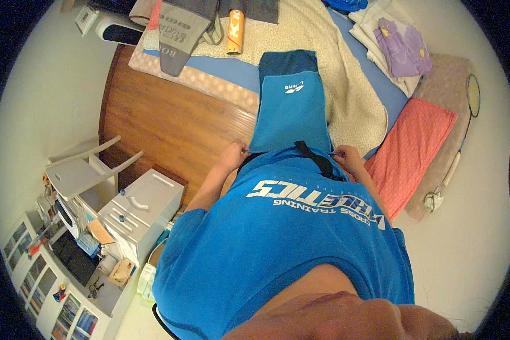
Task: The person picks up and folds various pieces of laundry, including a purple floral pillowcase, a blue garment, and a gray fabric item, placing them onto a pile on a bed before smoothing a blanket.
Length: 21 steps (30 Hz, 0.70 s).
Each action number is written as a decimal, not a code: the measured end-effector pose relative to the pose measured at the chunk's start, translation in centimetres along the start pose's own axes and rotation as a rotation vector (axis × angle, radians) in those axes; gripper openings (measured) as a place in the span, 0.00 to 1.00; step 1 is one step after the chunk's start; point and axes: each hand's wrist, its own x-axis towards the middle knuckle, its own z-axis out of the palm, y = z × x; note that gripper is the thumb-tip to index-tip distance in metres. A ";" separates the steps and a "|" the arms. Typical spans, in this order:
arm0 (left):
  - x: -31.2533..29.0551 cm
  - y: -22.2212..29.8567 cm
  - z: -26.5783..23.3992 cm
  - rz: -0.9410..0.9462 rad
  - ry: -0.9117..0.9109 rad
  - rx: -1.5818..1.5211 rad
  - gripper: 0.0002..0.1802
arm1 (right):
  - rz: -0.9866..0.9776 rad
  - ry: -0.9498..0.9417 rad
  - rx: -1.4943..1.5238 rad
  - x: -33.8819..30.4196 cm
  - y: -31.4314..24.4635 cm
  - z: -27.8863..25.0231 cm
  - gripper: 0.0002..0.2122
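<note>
Blanket [354, 93] lies spread beyond; I see left hand [234, 154] and right hand [351, 160] pinching opposite sides of the bag [292, 116].

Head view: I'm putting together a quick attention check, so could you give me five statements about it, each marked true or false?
1. The left hand and right hand both hold the near end of the blue bag. True.
2. The orange tube lies to the right of the blue bag. False: it lies farther off, to the left.
3. The racket lies to the right of the coral cloth. True.
4. The chair is black. False: it is pale.
5. The purple cloth lies on white cloth. True.
</note>
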 end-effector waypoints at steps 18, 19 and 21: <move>23.3 -2.5 -7.8 -0.013 0.304 -0.277 0.19 | 0.024 0.353 0.157 20.3 -1.2 -8.3 0.08; 24.9 -3.2 -7.4 -0.013 0.448 -0.369 0.21 | 0.057 0.419 0.271 22.0 -1.5 -8.4 0.09; 26.5 -4.2 -6.0 -0.080 0.588 -0.435 0.24 | 0.141 0.553 0.504 25.0 -1.4 -7.7 0.10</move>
